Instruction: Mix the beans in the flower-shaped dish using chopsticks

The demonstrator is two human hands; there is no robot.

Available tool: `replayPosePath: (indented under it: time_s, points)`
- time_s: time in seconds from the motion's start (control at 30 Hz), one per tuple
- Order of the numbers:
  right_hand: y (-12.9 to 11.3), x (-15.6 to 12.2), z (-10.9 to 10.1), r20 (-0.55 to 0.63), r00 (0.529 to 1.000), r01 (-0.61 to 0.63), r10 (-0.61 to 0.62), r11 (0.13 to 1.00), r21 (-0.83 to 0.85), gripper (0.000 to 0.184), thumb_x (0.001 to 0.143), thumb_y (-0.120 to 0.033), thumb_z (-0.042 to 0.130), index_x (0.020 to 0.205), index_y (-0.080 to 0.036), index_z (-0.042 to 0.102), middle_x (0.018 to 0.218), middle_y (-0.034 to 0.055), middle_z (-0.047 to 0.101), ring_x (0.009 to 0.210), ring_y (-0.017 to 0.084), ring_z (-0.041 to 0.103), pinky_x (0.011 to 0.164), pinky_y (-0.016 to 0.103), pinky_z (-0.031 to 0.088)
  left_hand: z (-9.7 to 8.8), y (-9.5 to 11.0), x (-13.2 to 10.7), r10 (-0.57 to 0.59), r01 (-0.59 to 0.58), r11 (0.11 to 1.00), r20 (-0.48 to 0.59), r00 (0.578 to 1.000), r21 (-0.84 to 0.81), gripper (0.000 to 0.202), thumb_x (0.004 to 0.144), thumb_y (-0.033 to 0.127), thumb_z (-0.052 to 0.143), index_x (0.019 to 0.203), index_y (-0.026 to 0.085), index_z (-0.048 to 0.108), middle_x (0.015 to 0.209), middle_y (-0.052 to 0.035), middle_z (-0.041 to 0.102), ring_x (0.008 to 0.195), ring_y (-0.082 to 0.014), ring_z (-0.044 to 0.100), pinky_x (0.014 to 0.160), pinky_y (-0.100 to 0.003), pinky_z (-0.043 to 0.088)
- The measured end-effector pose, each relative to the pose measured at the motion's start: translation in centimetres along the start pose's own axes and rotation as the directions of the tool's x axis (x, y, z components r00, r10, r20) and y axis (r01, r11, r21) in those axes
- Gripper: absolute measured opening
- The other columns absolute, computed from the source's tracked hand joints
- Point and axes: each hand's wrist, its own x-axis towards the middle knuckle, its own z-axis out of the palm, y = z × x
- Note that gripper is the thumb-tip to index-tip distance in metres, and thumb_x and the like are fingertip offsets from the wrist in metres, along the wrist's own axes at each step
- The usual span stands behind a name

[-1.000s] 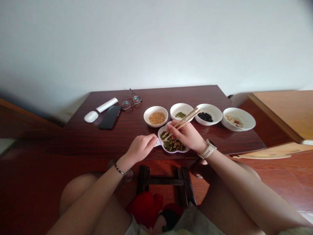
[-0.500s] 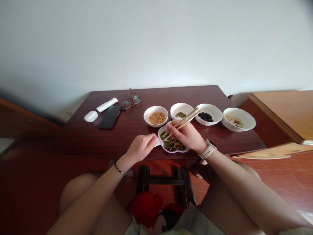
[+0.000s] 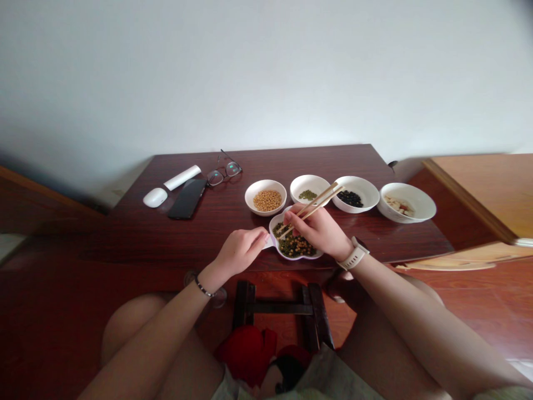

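Observation:
My left hand [image 3: 241,249] is closed on the short handle of a white, lilac-rimmed dish [image 3: 272,244] at the table's front edge. Mixed beans [image 3: 296,245], yellow, green and dark, lie in that dish. My right hand [image 3: 318,228] holds a pair of wooden chopsticks [image 3: 318,200], their tips down among the beans at the dish's left side. Whether a bean is pinched between the tips is too small to tell. Just behind stand a bowl of soybeans [image 3: 267,200], a bowl with a few green beans [image 3: 308,194] and a bowl of black beans [image 3: 350,198].
A white bowl [image 3: 425,204] with pale pieces stands at the right of the dark wooden table [image 3: 266,161]. On the left lie a phone [image 3: 187,199], a white case [image 3: 155,198], a white stick-shaped object [image 3: 182,178] and glasses [image 3: 225,174]. A wall rises behind.

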Motion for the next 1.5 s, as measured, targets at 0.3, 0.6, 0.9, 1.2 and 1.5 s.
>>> replayPosePath:
  time_s: [0.3, 0.6, 0.9, 1.2, 1.5]
  points:
    - [0.03, -0.03, -0.03, 0.001, 1.000, -0.001, 0.001, 1.000, 0.000, 0.041, 0.119, -0.048, 0.052, 0.096, -0.022, 0.074, 0.077, 0.0029, 0.072, 0.072, 0.020, 0.066, 0.074, 0.035, 0.048, 0.00, 0.01, 0.01, -0.001, 0.001, 1.000, 0.001, 1.000, 0.013, 0.036, 0.117, 0.033, 0.047, 0.089, 0.021, 0.065, 0.071, -0.0006, 0.070, 0.063, -0.0167, 0.065, 0.067, -0.027, 0.041]
    - [-0.01, -0.10, 0.01, 0.007, 1.000, -0.013, 0.013, 1.000, 0.005, 0.038, 0.119, -0.044, 0.053, 0.097, -0.021, 0.075, 0.077, 0.0024, 0.071, 0.072, 0.020, 0.067, 0.074, 0.035, 0.048, 0.08, -0.07, 0.00, -0.001, 0.001, 1.000, -0.002, 1.000, 0.014, 0.036, 0.118, 0.033, 0.047, 0.088, 0.021, 0.065, 0.070, -0.0004, 0.069, 0.063, -0.0162, 0.064, 0.067, -0.027, 0.041]
    - [0.15, -0.13, 0.08, 0.009, 1.000, -0.030, 0.030, 0.999, 0.027, 0.040, 0.118, -0.049, 0.053, 0.097, -0.022, 0.074, 0.083, 0.0046, 0.074, 0.075, 0.021, 0.069, 0.072, 0.034, 0.051, 0.06, -0.10, 0.02, 0.003, -0.003, 1.000, -0.001, 1.000, 0.002, 0.035, 0.117, 0.035, 0.048, 0.090, 0.021, 0.066, 0.071, -0.0004, 0.070, 0.063, -0.0166, 0.065, 0.066, -0.027, 0.042]
    - [0.03, -0.09, 0.04, 0.001, 1.000, -0.009, 0.009, 1.000, 0.008, 0.040, 0.119, -0.046, 0.053, 0.096, -0.022, 0.074, 0.078, 0.0026, 0.072, 0.073, 0.020, 0.067, 0.075, 0.035, 0.049, 0.08, -0.18, 0.01, -0.001, 0.001, 1.000, 0.004, 1.000, 0.006, 0.035, 0.117, 0.034, 0.048, 0.089, 0.021, 0.064, 0.071, 0.0000, 0.069, 0.063, -0.0163, 0.065, 0.067, -0.027, 0.041]
    - [-0.03, -0.05, -0.02, -0.001, 1.000, 0.002, -0.002, 1.000, -0.008, 0.037, 0.119, -0.043, 0.054, 0.096, -0.021, 0.074, 0.080, 0.0030, 0.073, 0.075, 0.020, 0.067, 0.077, 0.035, 0.047, 0.05, -0.10, 0.00, 0.008, -0.008, 1.000, 0.000, 1.000, 0.003, 0.035, 0.117, 0.033, 0.048, 0.089, 0.021, 0.063, 0.071, 0.0002, 0.069, 0.062, -0.0158, 0.064, 0.066, -0.027, 0.040]
